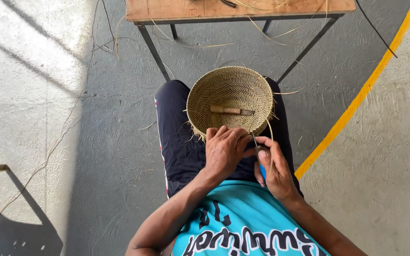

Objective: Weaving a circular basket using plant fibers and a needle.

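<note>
Craft workshop: painted concrete floor, yellow line, straw-strewn workbench.

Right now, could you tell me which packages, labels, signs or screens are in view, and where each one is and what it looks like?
No packages, labels, signs or screens in view.
Shirt lettering: bottom centre, large black-and-white curved letters on a turquoise shirt.
Floor stripe: right side, a yellow painted line running diagonally across the grey floor.
</note>
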